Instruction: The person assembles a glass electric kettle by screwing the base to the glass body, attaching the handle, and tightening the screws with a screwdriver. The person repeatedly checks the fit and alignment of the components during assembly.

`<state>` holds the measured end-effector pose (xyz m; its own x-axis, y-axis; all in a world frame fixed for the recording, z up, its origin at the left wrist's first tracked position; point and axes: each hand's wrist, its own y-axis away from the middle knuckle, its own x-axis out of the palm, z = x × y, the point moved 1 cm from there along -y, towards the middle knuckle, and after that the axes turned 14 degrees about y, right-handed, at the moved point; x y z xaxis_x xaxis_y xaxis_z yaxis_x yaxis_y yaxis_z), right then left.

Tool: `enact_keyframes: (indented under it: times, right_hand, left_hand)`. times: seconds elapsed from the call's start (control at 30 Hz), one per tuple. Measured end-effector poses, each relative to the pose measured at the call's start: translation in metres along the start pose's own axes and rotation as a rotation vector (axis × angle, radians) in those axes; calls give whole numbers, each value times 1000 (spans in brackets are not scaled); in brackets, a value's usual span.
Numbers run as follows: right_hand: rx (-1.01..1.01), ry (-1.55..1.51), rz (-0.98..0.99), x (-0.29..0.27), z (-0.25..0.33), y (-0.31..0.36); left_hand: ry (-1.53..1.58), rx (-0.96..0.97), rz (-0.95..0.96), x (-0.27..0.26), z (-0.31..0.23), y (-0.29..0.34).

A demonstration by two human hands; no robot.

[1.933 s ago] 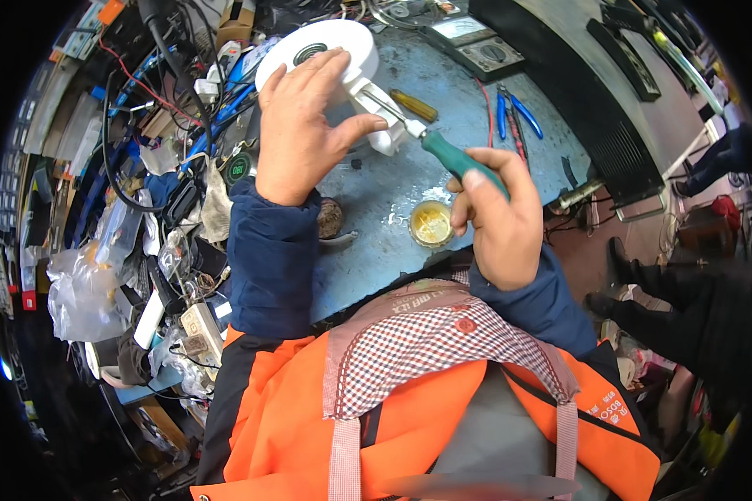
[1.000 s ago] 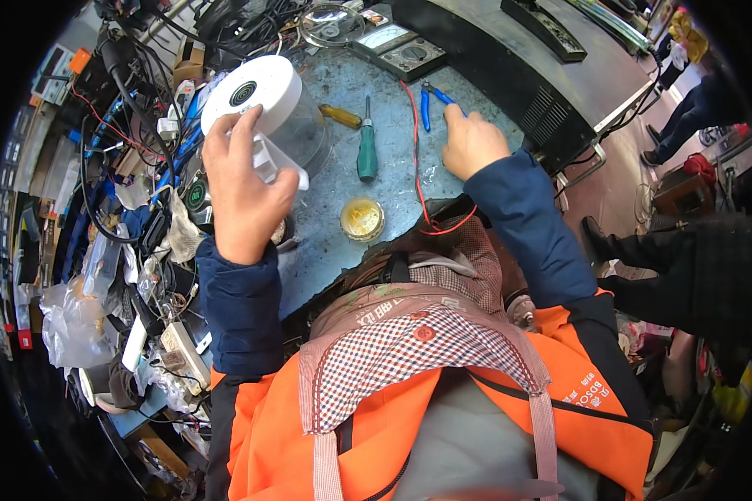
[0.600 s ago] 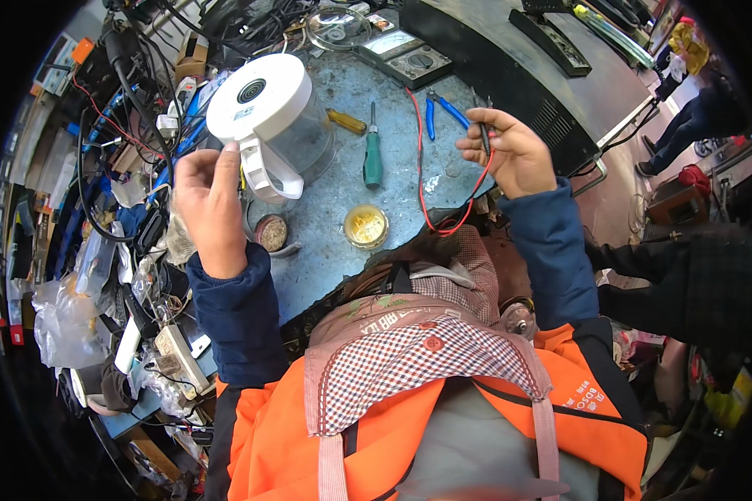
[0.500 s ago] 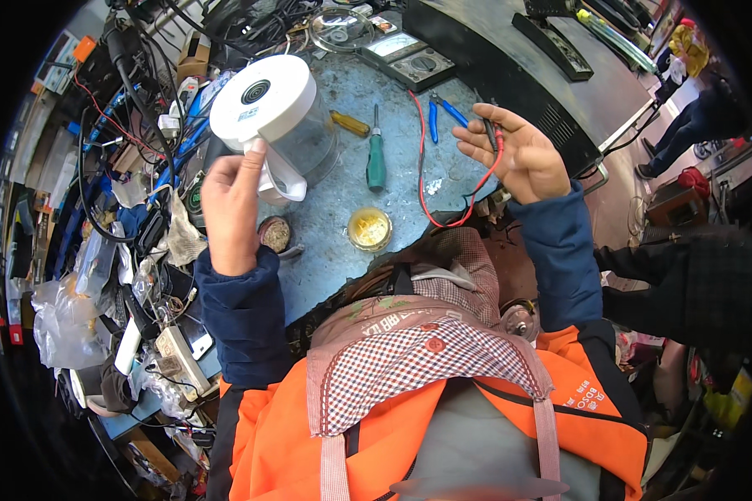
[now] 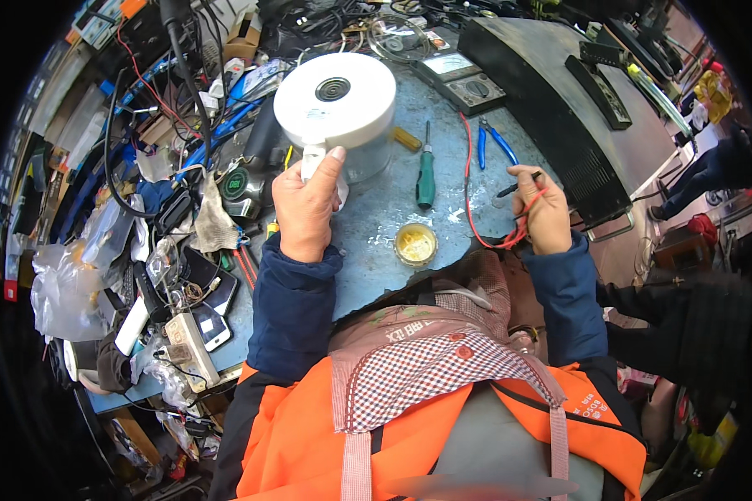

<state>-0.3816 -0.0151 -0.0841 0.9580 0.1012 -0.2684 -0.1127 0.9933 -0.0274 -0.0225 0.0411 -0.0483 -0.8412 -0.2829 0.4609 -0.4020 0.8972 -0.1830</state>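
My left hand (image 5: 307,209) is closed on the handle of an electric kettle (image 5: 363,100). The kettle is upside down, with its white base and ringed socket facing up and its clear body beneath. My right hand (image 5: 543,204) is closed on a pair of test probes (image 5: 507,191), whose red and black leads (image 5: 468,192) run to an analog multimeter (image 5: 468,81) at the back. Between my hands lie a green-handled screwdriver (image 5: 426,179), blue-handled pliers (image 5: 497,146) and a small round pot (image 5: 415,245) of yellowish stuff. A yellow handle (image 5: 406,139) shows partly beside the kettle.
Heaped clutter fills the left: cables, plastic bags (image 5: 71,284), a phone (image 5: 211,327) and a power strip (image 5: 190,351). A large black-sided case (image 5: 551,108) stands at the back right. Another person (image 5: 714,171) stands beyond the blue bench (image 5: 376,225) at far right.
The view has shifted, so bench items appear farther right. My right hand has come lower and nearer; its spread fingers have closed round the probes. My left hand still grips the kettle handle.
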Motion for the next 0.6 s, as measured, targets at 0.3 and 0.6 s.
enact_keyframes:
  times: [0.3, 0.6]
  right_hand:
    - [-513, 686, -26, 4, 25, 5]
    - [-462, -197, -263, 23, 89, 20]
  left_hand:
    - [-317, 33, 260, -8, -20, 7]
    - [-433, 142, 346, -4, -15, 16]
